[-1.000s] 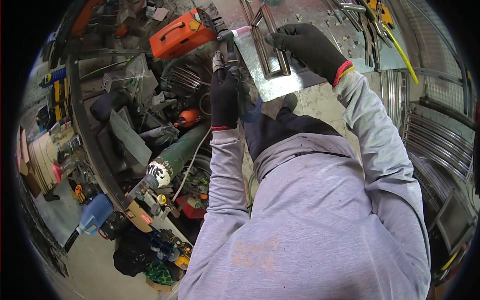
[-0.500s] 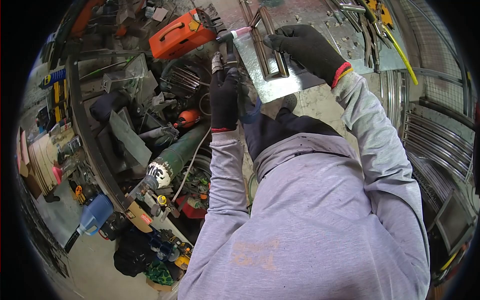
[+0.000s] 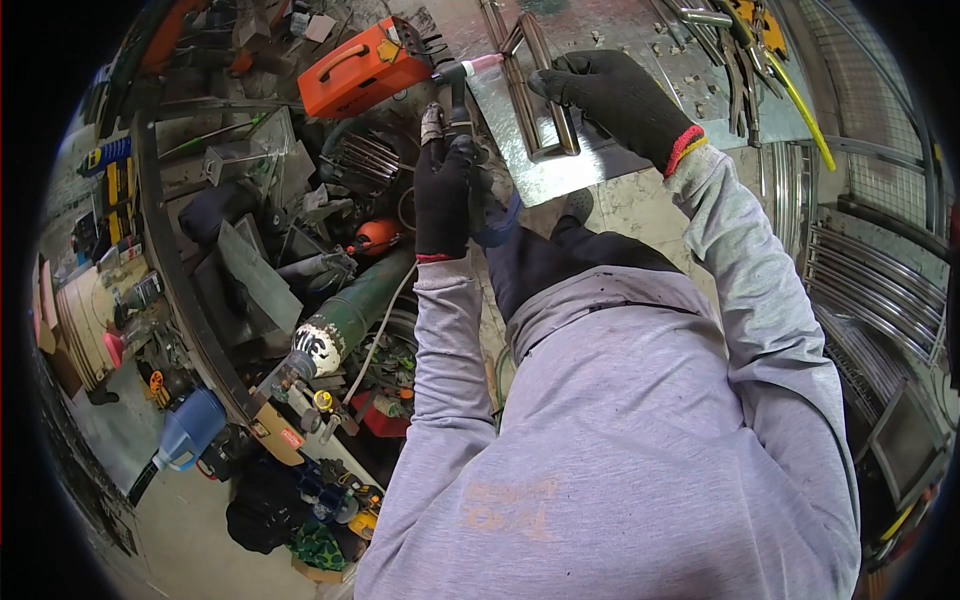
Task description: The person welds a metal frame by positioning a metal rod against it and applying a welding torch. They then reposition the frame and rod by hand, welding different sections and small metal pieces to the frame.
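My left hand [image 3: 443, 195], in a dark glove with a light-wrapped finger, is closed around the black handle of a TIG welding torch [image 3: 458, 88]. The torch's pink cup [image 3: 486, 63] points right, close to a narrow frame of shiny metal tubes [image 3: 548, 85] on the metal-topped table [image 3: 590, 178]. In a matching glove, my right hand [image 3: 620, 100] has its fingers bent against the frame's right-hand tube, with the thumb side nearest the torch. Exactly how the fingertips grip the tube is partly hidden.
An orange welding machine [image 3: 362, 68] stands left of the table. Below it are a green gas cylinder [image 3: 352, 318], a hose and piled scrap. Metal strips [image 3: 735, 85] and a yellow bar [image 3: 805, 112] lie at the table's right. Tube racks [image 3: 875, 290] stand farther right.
My left hand and the torch handle have shifted slightly left and down. The torch cup, the tube frame and my right hand look nearly unmoved.
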Demonstrator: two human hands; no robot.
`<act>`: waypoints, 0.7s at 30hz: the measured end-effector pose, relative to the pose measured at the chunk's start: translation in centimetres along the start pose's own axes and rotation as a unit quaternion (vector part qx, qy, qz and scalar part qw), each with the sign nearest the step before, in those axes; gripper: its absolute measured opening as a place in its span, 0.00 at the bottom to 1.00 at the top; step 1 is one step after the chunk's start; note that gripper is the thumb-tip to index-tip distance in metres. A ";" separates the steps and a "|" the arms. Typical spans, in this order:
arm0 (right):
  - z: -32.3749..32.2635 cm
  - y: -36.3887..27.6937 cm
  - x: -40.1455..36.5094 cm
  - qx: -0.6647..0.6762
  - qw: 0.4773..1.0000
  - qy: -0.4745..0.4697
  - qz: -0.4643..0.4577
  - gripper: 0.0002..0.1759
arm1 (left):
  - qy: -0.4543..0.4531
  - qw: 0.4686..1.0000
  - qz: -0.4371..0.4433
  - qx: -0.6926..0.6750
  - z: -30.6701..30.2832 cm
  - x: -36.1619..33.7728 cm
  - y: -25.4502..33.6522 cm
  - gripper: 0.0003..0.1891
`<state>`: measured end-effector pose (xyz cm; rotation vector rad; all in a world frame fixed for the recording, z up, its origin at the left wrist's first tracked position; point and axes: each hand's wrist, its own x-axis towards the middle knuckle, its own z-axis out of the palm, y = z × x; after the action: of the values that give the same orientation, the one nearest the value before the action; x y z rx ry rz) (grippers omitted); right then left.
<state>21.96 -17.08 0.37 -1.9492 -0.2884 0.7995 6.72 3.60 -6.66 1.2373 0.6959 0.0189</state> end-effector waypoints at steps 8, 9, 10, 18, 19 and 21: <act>0.1 0.3 0.3 -0.014 1.000 0.002 -0.002 0.23 | 0.010 1.000 0.005 0.024 -0.2 0.4 -0.3 0.20; 0.1 0.3 0.3 -0.004 1.000 0.000 0.005 0.22 | 0.010 1.000 0.005 0.024 -0.2 0.4 -0.2 0.20; 0.2 0.3 0.3 0.005 1.000 -0.001 0.012 0.22 | 0.007 0.999 0.002 0.031 -0.3 0.4 -0.2 0.21; 0.4 4.5 3.5 -0.190 0.837 0.125 -0.498 0.21 | -0.021 0.997 0.027 -0.068 0.8 -0.3 0.2 0.21; 0.6 4.1 3.0 -0.144 0.872 0.100 -0.458 0.21 | -0.020 0.997 0.027 -0.068 0.5 -0.2 -0.3 0.21; 0.1 1.3 0.7 -0.057 0.968 0.047 -0.239 0.21 | -0.056 0.994 0.033 -0.085 0.1 -0.2 -0.9 0.24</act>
<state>22.26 -17.25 -1.04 -1.9037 -0.7275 0.3802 6.33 3.10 -7.36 1.0881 0.5440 0.0617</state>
